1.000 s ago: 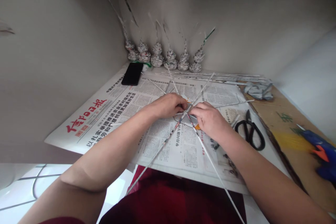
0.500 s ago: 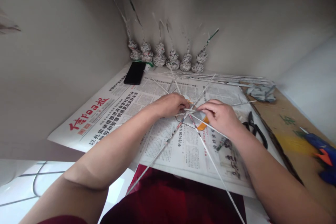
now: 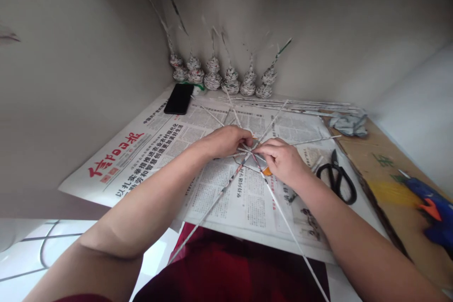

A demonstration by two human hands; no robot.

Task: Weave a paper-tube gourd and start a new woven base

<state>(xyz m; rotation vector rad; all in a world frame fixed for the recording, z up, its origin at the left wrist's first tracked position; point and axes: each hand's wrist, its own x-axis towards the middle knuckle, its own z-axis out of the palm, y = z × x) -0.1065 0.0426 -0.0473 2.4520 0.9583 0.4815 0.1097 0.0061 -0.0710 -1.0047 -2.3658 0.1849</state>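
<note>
Thin rolled-paper strips (image 3: 279, 203) cross at one centre and spread out like a star over the newspaper (image 3: 208, 203). My left hand (image 3: 231, 141) pinches the strips just left of the crossing, its fingertips curled in. From the right, my right hand (image 3: 279, 158) has thumb and forefinger closed on the strips at the same centre. The fingertips of both hands are close together. Beneath the crossing lies a flat grey piece with an orange part (image 3: 266, 171), mostly covered by hands and strips.
Several woven paper gourds (image 3: 213, 75) line the back wall, near a black phone (image 3: 179, 99). Spare paper sticks (image 3: 300, 104) lie behind the star. At right are black scissors (image 3: 336, 177), a crumpled grey cloth (image 3: 348, 125), cardboard (image 3: 371, 151) and a blue glue gun (image 3: 424, 193).
My right hand has moved left, closer to the crossing and my left hand, uncovering more of the scissors. My left hand stays nearly in place. The whole view has shifted slightly.
</note>
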